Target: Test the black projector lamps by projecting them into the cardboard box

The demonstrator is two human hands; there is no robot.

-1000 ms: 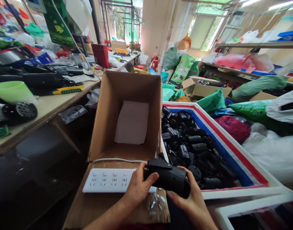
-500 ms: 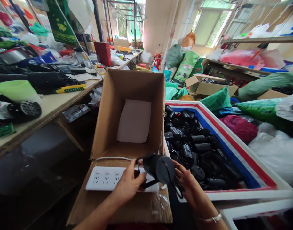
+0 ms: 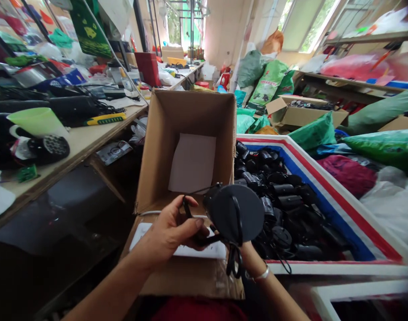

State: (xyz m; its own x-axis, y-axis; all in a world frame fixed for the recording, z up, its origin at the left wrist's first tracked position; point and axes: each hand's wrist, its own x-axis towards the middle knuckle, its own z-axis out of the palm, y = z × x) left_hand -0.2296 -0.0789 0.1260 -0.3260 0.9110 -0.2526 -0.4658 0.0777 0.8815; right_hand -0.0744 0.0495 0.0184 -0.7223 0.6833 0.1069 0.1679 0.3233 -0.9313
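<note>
Holds a black device [image 3: 250,216] near the lower right corner of a large cardboard box [image 3: 145,160], round flat end toward the camera. Carries looped black cord [image 3: 235,263] beneath that end. With the left hand [image 3: 172,236], grips a slender black part [image 3: 186,207] just beside the device, thumb and fingers closed on it. Keeps the right hand [image 3: 246,249] mostly behind the device, above a silver bracelet [image 3: 259,274]; cannot tell the state of its fingers.

Inside the large cardboard box, open toward the camera: one pale sheet [image 3: 192,160], flat at the far inner face. On the cardboard surface [image 3: 184,276] in front: a white power strip [image 3: 140,234], partly covered by the left hand. Inside the red, white and blue bin [image 3: 340,200] at right: many black cylindrical units [image 3: 284,189], heaped, with cords among them. Inside the small open carton [image 3: 287,117] beyond: small dark items [image 3: 311,104]. At lower right: a second white-rimmed bin [image 3: 327,292], contents too dark to identify. On the bench [image 3: 87,142] at left: a tilted pale green cup [image 3: 40,120].
</note>
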